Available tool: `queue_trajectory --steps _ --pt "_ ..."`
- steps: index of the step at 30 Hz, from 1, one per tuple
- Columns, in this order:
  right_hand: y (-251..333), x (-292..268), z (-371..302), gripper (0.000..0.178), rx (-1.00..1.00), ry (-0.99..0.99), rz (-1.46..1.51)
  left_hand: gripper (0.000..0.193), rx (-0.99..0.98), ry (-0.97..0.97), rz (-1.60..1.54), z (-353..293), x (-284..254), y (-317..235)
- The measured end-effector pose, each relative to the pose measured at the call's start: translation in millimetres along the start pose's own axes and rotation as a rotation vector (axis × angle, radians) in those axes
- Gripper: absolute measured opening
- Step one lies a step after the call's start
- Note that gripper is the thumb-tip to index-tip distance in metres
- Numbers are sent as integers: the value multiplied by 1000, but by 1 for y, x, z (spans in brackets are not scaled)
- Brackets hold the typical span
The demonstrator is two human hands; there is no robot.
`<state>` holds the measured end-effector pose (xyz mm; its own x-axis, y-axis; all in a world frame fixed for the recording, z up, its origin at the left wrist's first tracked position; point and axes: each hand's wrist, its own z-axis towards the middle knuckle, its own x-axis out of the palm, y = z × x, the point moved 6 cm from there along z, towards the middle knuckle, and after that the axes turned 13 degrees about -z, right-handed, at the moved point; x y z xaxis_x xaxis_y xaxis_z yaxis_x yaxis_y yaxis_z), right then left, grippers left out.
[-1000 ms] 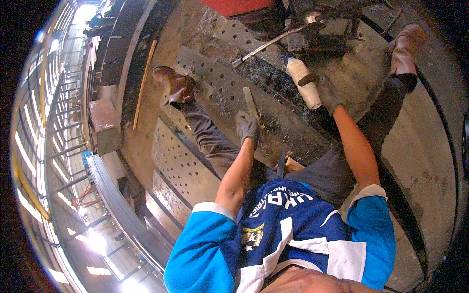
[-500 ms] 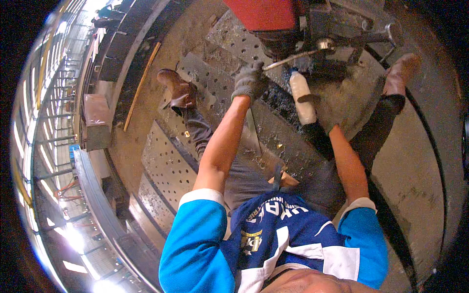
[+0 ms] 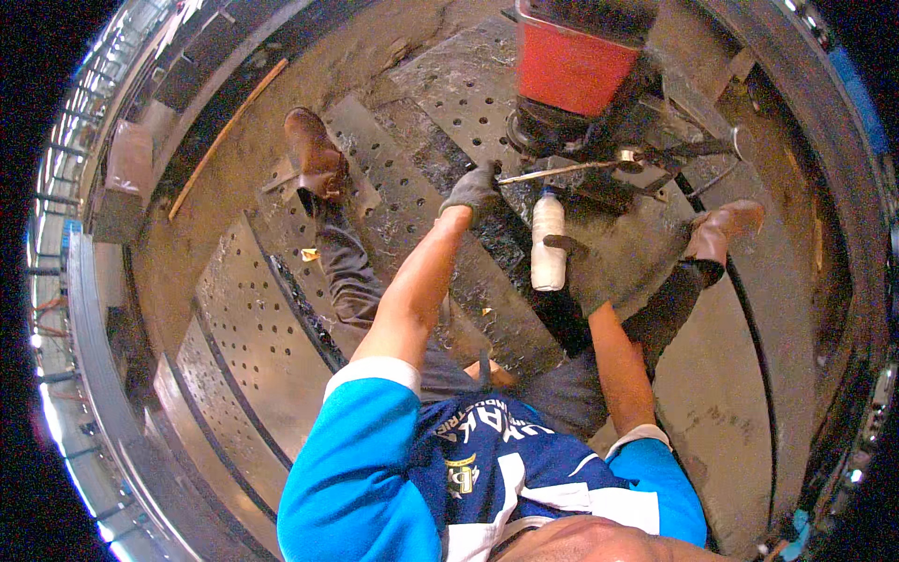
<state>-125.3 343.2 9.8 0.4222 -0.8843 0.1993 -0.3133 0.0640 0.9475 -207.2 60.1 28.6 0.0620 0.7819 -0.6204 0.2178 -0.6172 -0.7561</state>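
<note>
While the left hand (image 3: 473, 190) grips the lever (image 3: 564, 171) by its end, the right hand (image 3: 584, 272) holds the bottle (image 3: 548, 225), long axis roughly crosswise to the lever

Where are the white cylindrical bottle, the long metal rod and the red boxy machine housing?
White cylindrical bottle (image 3: 549, 219), head view: upper body.
Long metal rod (image 3: 561, 171), head view: mid-shaft.
Red boxy machine housing (image 3: 574, 67), head view: broad side.

We wear a navy jersey (image 3: 546, 461) with white panels (image 3: 618, 506), white chest lettering (image 3: 506, 421) and a yellow-edged badge (image 3: 461, 477); its short sleeves (image 3: 356, 459) are bright blue with white cuffs (image 3: 379, 372); grey gloves (image 3: 465, 199) cover our left hand (image 3: 473, 190) and right hand (image 3: 588, 267); below, we have plain dark grey trousers (image 3: 348, 286) and brown boots (image 3: 315, 155).
</note>
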Motion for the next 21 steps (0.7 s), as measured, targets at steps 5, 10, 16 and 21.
queue_trajectory --steps 5,10,16,21 --pt "28 9 5 31 -41 -18 -163 54 -38 -87 -87 -3 14 -3" --pt "35 4 13 29 -45 -111 -302 39 -103 -46 -158 -11 24 -2" --pt "33 3 22 26 106 -181 -141 31 11 -1 -8 -28 11 -37" --pt "20 8 31 25 180 -148 -23 34 -16 30 43 -28 9 -33"
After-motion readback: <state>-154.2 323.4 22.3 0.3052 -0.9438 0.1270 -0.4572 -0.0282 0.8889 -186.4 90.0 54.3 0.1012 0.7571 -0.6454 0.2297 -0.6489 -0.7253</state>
